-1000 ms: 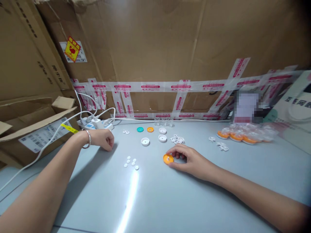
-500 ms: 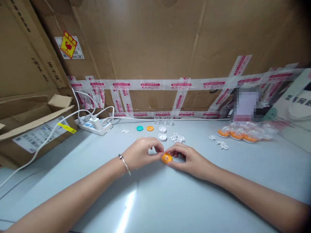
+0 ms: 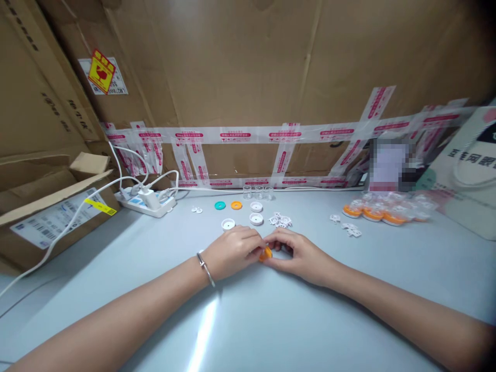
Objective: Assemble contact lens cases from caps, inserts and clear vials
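Note:
Low over the table's middle, my right hand [image 3: 300,254] grips an orange round part [image 3: 265,254] at its right edge, between thumb and fingers. My left hand [image 3: 237,250] reaches over the left side of that part, its fingers closed together and hiding some of it; what they pinch, if anything, is hidden. Beyond my hands lie white round cups [image 3: 256,219], one more white cup [image 3: 228,225], a green ring [image 3: 220,205], an orange ring [image 3: 236,205] and a small pile of white pieces [image 3: 280,220].
Clear cylinders [image 3: 259,193] stand at the back. White pieces [image 3: 351,230] and several orange-and-clear assemblies [image 3: 391,212] lie at the right. A power strip [image 3: 151,203] with cables and an open cardboard box [image 3: 58,206] are at the left, before a large cardboard wall [image 3: 240,67].
My left hand has turned palm-down and closed over the orange part, covering more of it. A white cup behind that hand now shows. The view has shifted slightly.

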Motion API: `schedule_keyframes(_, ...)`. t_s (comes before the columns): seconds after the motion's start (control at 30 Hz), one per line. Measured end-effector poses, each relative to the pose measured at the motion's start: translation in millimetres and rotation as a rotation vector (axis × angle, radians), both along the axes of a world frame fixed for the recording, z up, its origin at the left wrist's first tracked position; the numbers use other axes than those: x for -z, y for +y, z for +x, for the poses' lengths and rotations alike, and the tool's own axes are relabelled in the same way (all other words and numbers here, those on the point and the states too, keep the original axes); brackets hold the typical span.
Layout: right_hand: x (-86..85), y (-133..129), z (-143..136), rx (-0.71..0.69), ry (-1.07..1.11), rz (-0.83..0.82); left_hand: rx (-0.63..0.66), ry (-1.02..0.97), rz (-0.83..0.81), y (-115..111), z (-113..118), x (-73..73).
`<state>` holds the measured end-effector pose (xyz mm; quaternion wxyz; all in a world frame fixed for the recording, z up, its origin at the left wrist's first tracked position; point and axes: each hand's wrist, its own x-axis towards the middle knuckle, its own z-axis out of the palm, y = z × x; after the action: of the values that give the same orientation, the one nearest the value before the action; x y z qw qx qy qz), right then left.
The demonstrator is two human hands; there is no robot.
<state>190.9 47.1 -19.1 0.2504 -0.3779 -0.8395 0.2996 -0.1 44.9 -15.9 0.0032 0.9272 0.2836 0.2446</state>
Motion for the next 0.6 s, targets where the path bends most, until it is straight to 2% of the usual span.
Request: schedule_keyframes(0.6,2.9,1.7,2.2,0.015,0.020,0.011,0.123,0.020,-0.029,-0.2,-10.5,-0.5)
